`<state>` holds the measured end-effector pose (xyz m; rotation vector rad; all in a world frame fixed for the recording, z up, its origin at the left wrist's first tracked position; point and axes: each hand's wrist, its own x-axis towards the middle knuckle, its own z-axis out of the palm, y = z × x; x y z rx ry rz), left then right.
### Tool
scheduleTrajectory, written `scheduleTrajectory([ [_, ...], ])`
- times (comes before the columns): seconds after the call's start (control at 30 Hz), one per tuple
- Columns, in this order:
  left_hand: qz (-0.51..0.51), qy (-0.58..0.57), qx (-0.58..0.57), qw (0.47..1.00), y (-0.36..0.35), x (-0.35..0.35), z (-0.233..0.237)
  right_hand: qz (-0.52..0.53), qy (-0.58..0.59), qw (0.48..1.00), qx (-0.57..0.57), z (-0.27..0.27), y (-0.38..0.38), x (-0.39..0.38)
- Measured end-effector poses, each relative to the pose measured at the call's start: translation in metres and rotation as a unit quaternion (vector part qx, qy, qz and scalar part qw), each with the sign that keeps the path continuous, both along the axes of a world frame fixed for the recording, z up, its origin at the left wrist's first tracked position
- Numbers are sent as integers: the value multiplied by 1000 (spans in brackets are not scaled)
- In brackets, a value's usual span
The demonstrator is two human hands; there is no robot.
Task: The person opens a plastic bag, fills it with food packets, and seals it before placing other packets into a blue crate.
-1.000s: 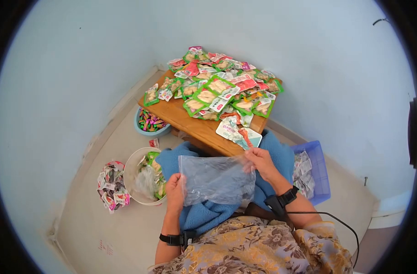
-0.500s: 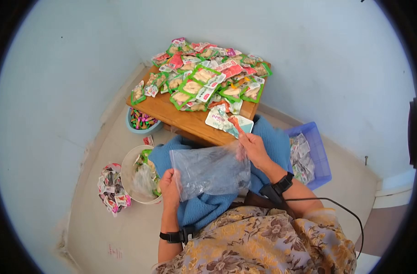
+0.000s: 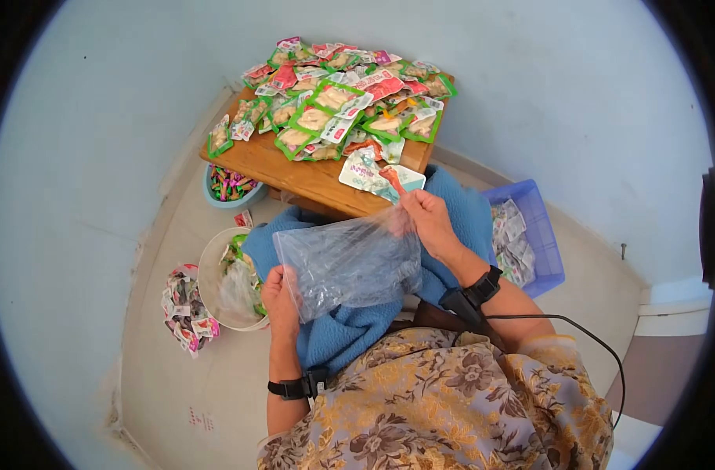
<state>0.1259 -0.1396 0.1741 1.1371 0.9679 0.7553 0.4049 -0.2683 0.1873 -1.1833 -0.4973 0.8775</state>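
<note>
A clear plastic bag (image 3: 350, 262) is stretched between my two hands above a blue cloth (image 3: 350, 345) on my lap. My left hand (image 3: 282, 296) grips the bag's left edge, fingers closed. At its upper right corner, my right hand (image 3: 429, 221) pinches the plastic near the table's front edge. Just beyond those fingertips, a white packet with a red picture (image 3: 373, 178) lies on the wooden table (image 3: 295, 176). Behind it is a heap of green-edged food packets (image 3: 326, 117).
A blue basin of small wrapped items (image 3: 215, 196) and a white bucket (image 3: 209, 270) stand at the left. Packets (image 3: 185, 309) lie on the floor beside the bucket. At the right is a blue-purple basket (image 3: 547, 243) with white packets. A cable runs from my right wrist.
The view has shifted, so the table and packets appear higher. The bag is still held in both hands, its right side raised a little more.
</note>
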Motion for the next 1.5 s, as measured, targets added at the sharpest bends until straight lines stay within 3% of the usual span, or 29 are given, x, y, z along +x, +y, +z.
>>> scheduleTrajectory([
  [0.1,16,3,21,1000,0,-2,2,4,59,998,-32,8,-1,2],
  [0.2,34,-11,31,999,-1,-1,1,83,117,989,-27,13,-6,3],
  [0.27,48,-21,22,998,0,-2,0,124,151,976,-100,28,-10,-5],
  [0.47,94,-51,9,994,2,-1,2,223,50,964,-135,6,-20,2],
  [0.7,116,-56,31,991,3,2,-9,207,61,967,-137,15,-18,3],
  [0.77,111,-60,18,992,2,-1,-7,247,-32,959,-135,19,-21,-2],
  [0.87,111,-67,-5,992,2,-1,-5,282,-63,947,-142,16,-24,0],
  [1.0,123,-79,-9,989,4,-1,-9,266,-48,953,-138,19,-26,3],
  [1.07,120,-78,-15,990,2,-3,-6,257,15,958,-124,14,-25,6],
  [1.5,128,-69,-31,989,1,0,-1,263,26,954,-141,-3,-34,18],
])
